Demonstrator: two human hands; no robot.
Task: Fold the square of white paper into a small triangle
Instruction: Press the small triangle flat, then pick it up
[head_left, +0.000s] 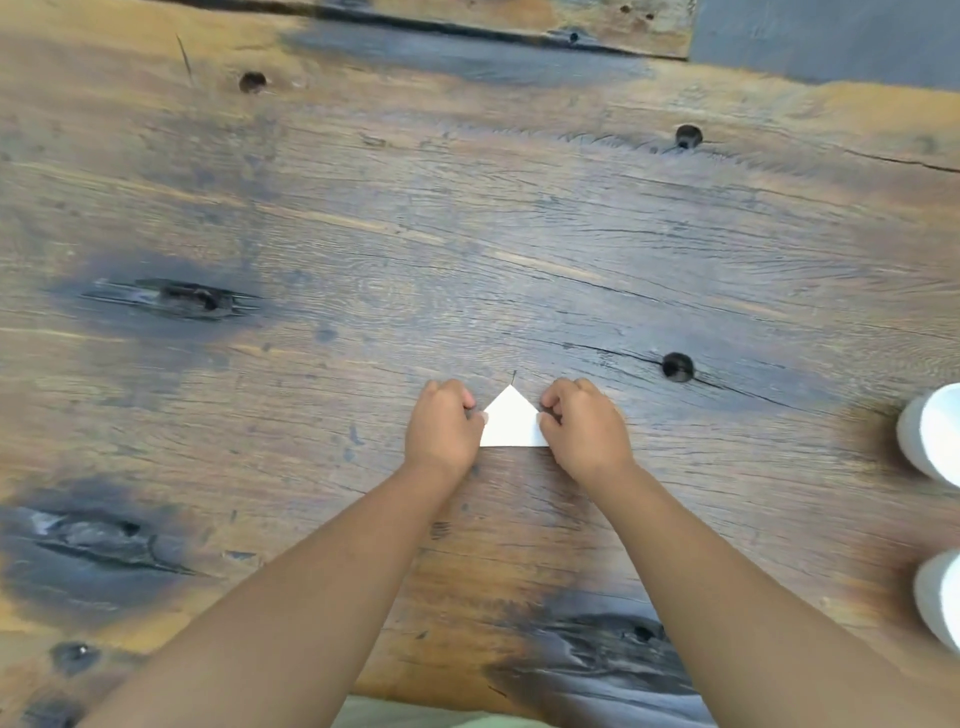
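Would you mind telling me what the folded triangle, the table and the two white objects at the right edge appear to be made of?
The folded triangle looks like thin matte white paper: flat, with crisp straight edges. The table looks like weathered solid wood with a dull finish, showing grain, cracks, knots and dark stains. The two white objects are cut off by the frame; smooth, matte and rounded, perhaps foam or paper cups, but that is uncertain.

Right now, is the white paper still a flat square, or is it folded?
Folded. The white paper shows a triangle, apex pointing away, lying on the wooden table. The left hand and right hand press its corners.
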